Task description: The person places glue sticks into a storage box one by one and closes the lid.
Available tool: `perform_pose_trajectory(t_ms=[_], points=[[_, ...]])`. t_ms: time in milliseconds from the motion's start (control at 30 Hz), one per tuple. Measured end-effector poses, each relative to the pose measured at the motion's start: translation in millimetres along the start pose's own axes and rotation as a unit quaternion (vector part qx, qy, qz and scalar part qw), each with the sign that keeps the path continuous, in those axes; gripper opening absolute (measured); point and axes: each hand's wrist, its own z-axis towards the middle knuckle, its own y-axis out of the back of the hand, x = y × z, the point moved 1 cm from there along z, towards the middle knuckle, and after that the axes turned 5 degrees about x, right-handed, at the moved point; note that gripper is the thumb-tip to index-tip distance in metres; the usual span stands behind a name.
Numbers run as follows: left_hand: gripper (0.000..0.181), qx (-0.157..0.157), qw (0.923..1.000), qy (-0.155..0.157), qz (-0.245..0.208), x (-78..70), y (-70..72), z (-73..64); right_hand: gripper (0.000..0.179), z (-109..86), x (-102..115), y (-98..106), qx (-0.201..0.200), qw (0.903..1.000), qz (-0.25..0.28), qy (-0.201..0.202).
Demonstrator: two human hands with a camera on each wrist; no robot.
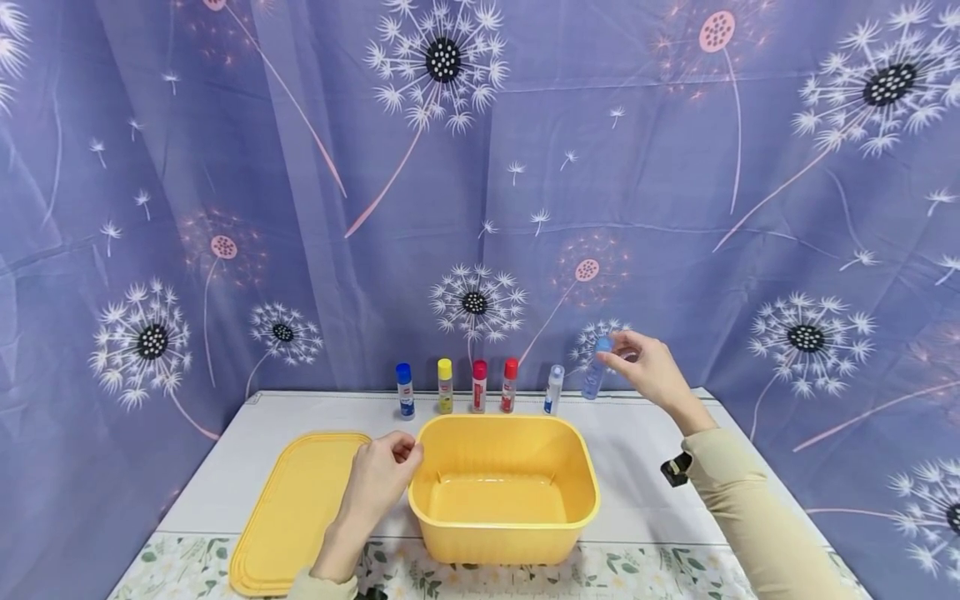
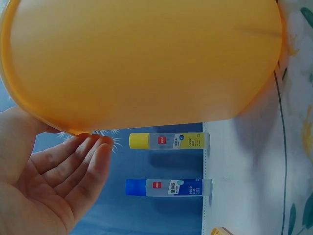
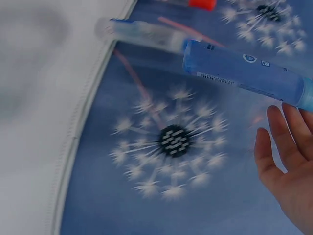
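In the head view my right hand (image 1: 647,365) pinches a translucent blue glue bottle (image 1: 593,379) by its light-blue cap, at the back right of the table. The same blue bottle (image 3: 239,73) slants across the right wrist view, its cap running out at the right edge. My left hand (image 1: 384,468) grips the rim of a yellow plastic box (image 1: 498,540) at its back left corner. Seen from the left wrist, thumb and fingertips meet at that rim. The open box shows a bare floor inside.
Along the table's back edge stand glue bottles with blue (image 1: 406,392), yellow (image 1: 446,387), crimson (image 1: 479,387) and red (image 1: 509,387) caps, plus a clear-capped bottle (image 1: 553,390). The yellow lid (image 1: 300,500) lies left of the box. A purple dandelion-print curtain (image 1: 360,275) hangs behind.
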Motion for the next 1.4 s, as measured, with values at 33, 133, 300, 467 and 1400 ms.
perform_pose_trajectory(t_ms=[33, 133, 300, 467, 1400], points=[[0.007, -0.001, 1.0000, -0.001, 0.001, -0.1, 0.2, -0.1, 0.048, -0.3, 5.8, 1.4, 0.002, 1.0000, 0.007, 0.005], [0.007, -0.003, 1.0000, -0.003, 0.000, -0.6, 0.9, -0.4, 0.044, -1.3, 22.1, 5.8, 0.006, 0.9993, 0.033, 0.018], [0.007, -0.002, 1.0000, -0.004, 0.000, -1.0, 1.1, -0.2, 0.046, -4.7, 46.1, 12.1, 0.017, 0.9961, 0.081, 0.031], [0.007, -0.002, 1.0000, -0.005, 0.003, -1.6, 1.3, 0.3, 0.040, -10.9, 73.7, 14.1, 0.032, 0.9924, 0.107, 0.052], [0.008, -0.002, 1.0000, -0.003, 0.002, 0.9, -0.1, 0.9, 0.026, -31.2, 114.0, -51.2, 0.155, 0.9763, 0.099, 0.114]])
